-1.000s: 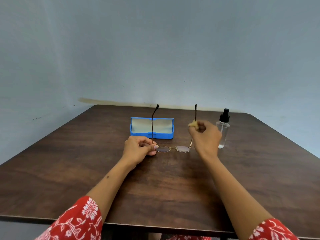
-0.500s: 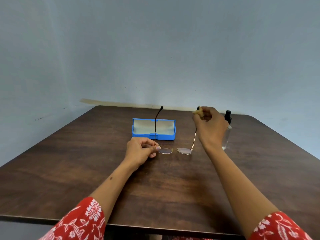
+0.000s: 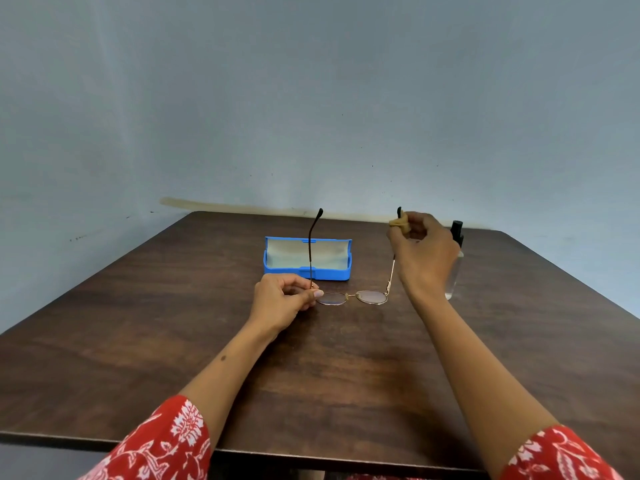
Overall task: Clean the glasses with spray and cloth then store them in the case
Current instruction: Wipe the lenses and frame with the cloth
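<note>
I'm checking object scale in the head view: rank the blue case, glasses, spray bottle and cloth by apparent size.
1. blue case
2. glasses, about as wide, mostly thin wire
3. spray bottle, largely hidden behind the right hand, so unsure
4. cloth

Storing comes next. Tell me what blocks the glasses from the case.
Nothing visible does. The glasses rest lenses-down just in front of the open blue case, with bare table between. Only their upright arms, still unfolded, would need folding first.

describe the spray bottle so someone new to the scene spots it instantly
On the dark wooden table, look at the far right, just behind the right hand. The small clear plastic spray bottle stands upright there, half hidden. Unlike the open blue glasses case to its left, it is see-through with a black pump top.
</note>
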